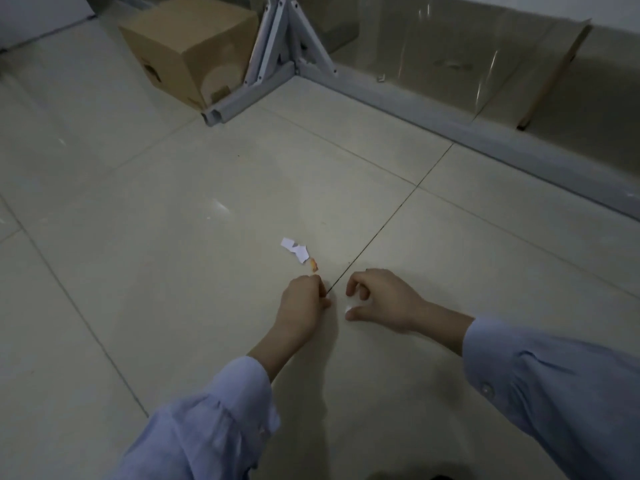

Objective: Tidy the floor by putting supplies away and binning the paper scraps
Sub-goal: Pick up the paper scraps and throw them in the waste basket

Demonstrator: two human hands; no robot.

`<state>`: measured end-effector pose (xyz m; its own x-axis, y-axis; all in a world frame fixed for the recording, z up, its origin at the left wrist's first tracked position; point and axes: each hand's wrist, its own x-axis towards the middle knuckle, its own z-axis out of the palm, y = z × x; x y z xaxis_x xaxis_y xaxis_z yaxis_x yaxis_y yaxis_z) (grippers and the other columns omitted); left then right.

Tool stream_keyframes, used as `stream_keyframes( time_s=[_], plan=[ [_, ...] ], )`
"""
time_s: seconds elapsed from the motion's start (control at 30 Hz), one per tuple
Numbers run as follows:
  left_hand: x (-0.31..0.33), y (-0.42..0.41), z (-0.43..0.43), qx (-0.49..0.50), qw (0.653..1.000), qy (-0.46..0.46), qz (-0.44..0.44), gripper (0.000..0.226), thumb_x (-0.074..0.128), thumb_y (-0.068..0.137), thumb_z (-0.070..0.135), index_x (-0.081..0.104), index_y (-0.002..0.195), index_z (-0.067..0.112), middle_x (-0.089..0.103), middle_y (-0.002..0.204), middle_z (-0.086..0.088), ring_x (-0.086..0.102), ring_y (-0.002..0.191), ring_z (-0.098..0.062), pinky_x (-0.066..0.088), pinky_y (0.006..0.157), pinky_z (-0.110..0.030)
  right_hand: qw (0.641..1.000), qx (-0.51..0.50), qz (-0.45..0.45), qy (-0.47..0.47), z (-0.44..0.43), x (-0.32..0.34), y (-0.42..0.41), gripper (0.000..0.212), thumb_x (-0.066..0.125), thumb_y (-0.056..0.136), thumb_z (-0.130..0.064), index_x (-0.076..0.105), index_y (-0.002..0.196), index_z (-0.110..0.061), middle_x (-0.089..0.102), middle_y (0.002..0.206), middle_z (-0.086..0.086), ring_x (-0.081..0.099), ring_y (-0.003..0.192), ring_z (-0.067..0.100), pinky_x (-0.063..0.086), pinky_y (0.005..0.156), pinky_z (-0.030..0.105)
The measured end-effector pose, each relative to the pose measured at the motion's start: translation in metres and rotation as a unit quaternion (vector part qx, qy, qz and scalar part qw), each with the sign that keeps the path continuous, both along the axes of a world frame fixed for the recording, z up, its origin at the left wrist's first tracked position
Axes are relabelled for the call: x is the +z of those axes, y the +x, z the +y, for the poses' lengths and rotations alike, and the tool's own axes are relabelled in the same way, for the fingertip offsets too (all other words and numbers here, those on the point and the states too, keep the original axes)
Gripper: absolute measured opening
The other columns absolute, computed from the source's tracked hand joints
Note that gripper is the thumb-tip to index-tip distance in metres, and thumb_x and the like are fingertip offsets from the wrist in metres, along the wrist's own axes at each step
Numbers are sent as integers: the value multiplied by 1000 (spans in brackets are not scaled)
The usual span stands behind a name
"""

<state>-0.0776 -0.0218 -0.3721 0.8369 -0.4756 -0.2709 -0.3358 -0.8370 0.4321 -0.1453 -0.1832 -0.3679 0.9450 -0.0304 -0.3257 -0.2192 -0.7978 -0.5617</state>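
Fingers (351, 286) of the right hand (381, 299) arch apart over a white scrap (348, 309) on the floor (173, 237). The left hand (304, 301) is curled, and I cannot tell whether it holds anything. More paper scraps (294, 249) lie just ahead, likely featherlight and flimsy, best pinched by an edge.

Open pale tiled floor (173, 237) on all sides.
Blocked far ahead by brown cardboard box (187, 46) and grey metal frame rail (450, 129) running rightward.

Storage corner of a workspace, not a home: pale tiled floor (173, 237), closed cardboard box (194, 53) at 11 o'clock, grey metal frame (277, 64) at 12, clear plastic sheeting (450, 46) along the wall at 1.
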Motion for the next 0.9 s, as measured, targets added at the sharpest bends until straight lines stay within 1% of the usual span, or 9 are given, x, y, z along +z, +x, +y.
stream_keyframes(
  time_s=[0.17,0.27,0.33,0.43,0.53,0.57,0.63,0.7,0.9],
  plan=[
    [-4,9,6,34,998,-40,26,12,69,81,20,67,86,10,69,92,-7,62,89,-21,40,71,-22,998,-15,-52,-18,5,-14,-1,22,74,69,-48,62,81,-34,52,78,-14,48,83,11,43,72,29],
    [-5,19,9,53,996,-74,-2,10,73,77,23,70,79,14,60,89,-4,58,88,-17,29,67,-12,997,-17,-63,-40,7,-18,1,16,73,71,-46,65,77,-34,53,79,-15,49,87,11,38,70,28],
    [-4,28,10,94,989,-107,-43,7,75,73,19,72,76,14,56,103,-6,52,100,-17,31,80,-12,998,-7,-53,-43,8,-20,4,14,72,73,-44,63,74,-34,52,79,-15,49,88,11,33,70,28],
    [0,44,8,96,981,-137,-99,4,77,70,11,74,73,9,56,122,-19,49,118,-31,35,97,-27,999,10,-31,-28,8,-16,12,12,70,78,-37,60,72,-32,50,82,-13,52,90,13,38,73,29],
    [-1,60,3,55,991,-90,-80,6,76,72,13,74,77,10,51,133,-20,44,127,-34,33,103,-31,998,-22,-58,22,11,-7,31,6,69,80,-25,64,77,-23,55,86,-5,58,85,15,47,78,31],
    [-2,64,1,47,993,-79,-73,6,75,72,13,74,76,9,53,131,-19,48,124,-32,35,103,-31,996,-35,-71,35,13,-4,39,5,70,79,-23,65,78,-20,57,85,-3,58,83,15,47,78,30],
    [-3,70,0,31,994,-78,-71,7,74,71,13,72,73,7,64,113,-15,58,107,-29,40,90,-28,993,-52,-89,55,17,2,55,4,71,78,-20,68,78,-17,64,83,0,61,80,15,48,76,27],
    [-4,72,2,27,994,-73,-76,9,73,73,11,69,76,4,65,101,-15,58,98,-29,38,80,-28,990,-67,-96,73,22,5,68,5,71,78,-19,70,80,-14,71,83,1,64,80,15,49,76,26],
    [-10,75,14,19,991,-65,-119,8,66,81,10,66,84,2,67,89,-17,59,86,-32,37,73,-31,992,-74,-71,70,34,-2,83,24,68,79,-12,67,103,-10,72,88,4,64,93,20,49,87,32]
  ],
)
